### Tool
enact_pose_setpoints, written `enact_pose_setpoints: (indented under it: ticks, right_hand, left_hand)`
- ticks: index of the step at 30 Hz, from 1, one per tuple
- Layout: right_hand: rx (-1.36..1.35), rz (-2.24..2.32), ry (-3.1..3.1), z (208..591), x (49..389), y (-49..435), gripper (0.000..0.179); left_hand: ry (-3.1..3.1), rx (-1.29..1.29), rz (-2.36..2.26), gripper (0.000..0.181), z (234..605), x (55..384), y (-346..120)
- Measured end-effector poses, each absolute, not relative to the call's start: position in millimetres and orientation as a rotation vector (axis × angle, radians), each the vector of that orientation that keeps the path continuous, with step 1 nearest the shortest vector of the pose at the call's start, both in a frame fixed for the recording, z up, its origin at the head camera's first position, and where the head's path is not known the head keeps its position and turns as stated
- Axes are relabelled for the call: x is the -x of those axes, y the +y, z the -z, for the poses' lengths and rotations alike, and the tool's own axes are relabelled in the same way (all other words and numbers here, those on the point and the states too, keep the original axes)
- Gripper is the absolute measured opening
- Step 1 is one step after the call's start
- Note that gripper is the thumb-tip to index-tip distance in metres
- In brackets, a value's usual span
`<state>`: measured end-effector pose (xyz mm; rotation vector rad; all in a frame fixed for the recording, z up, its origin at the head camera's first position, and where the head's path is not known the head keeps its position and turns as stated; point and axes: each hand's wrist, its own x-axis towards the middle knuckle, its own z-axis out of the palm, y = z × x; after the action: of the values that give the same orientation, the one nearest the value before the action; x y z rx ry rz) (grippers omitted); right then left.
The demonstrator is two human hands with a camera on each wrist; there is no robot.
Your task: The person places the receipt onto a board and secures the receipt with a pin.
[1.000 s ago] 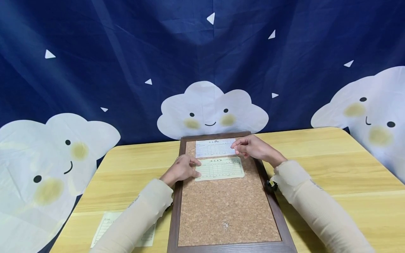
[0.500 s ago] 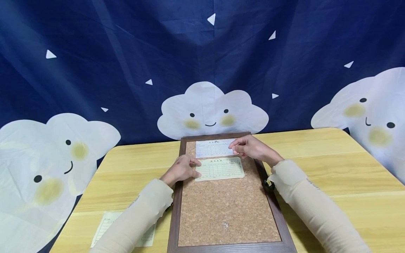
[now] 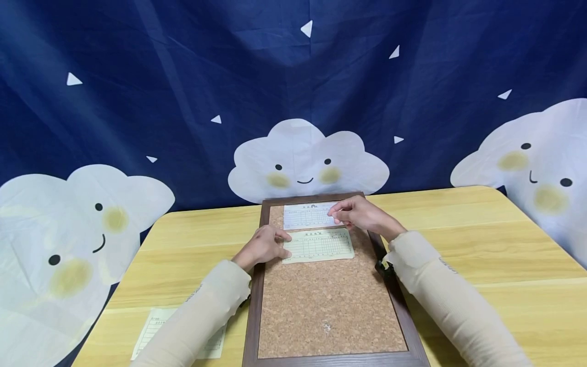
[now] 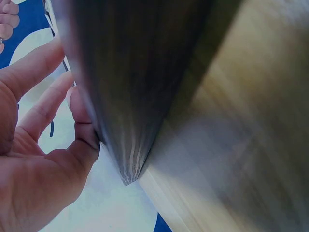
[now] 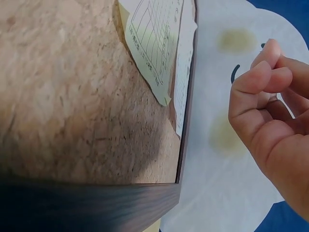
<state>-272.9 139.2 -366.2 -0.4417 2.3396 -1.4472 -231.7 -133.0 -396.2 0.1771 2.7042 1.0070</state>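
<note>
A corkboard with a dark wooden frame point(image 3: 330, 316) lies on the table. A white form slip point(image 3: 302, 218) sits at its far end, with a small dark spot at its top middle. Just below lies a pale yellow form slip point(image 3: 316, 246), whose right corner curls up in the right wrist view. My left hand point(image 3: 263, 245) reaches over the frame's left side, thumb and fingers spread on the yellow slip's left edge. Over the white slip's right part is my right hand point(image 3: 359, 215), thumb and index fingertips pressed together; anything between them is hidden.
Another yellow slip point(image 3: 149, 329) lies on the wooden table point(image 3: 192, 239) at the near left, partly covered by my left sleeve point(image 3: 202, 311). A dark blue curtain point(image 3: 183, 76) with printed clouds hangs behind the table. A dark wrist device point(image 3: 384, 267) shows under my right cuff.
My right hand and forearm have shifted slightly left, the fingertips moving inward over the white slip. My left hand and the slips have stayed put.
</note>
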Motion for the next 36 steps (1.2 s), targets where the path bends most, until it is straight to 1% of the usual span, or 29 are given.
enact_pose_setpoints:
  ticks: [11, 23, 36]
  right_hand:
    - [0.398, 1.433, 2.338, 366.8, 274.4, 132.6, 0.024]
    - [0.414, 1.491, 2.284, 369.7, 276.1, 128.4, 0.025]
    - [0.412, 1.456, 2.303, 370.5, 277.7, 125.5, 0.025]
  left_hand:
    - [2.701, -0.165, -1.003, 0.035, 396.6, 233.0, -133.2]
    - [2.705, -0.167, -0.989, 0.035, 395.7, 233.5, -133.3]
    - [2.7, -0.171, -0.998, 0.035, 396.0, 234.1, -134.2]
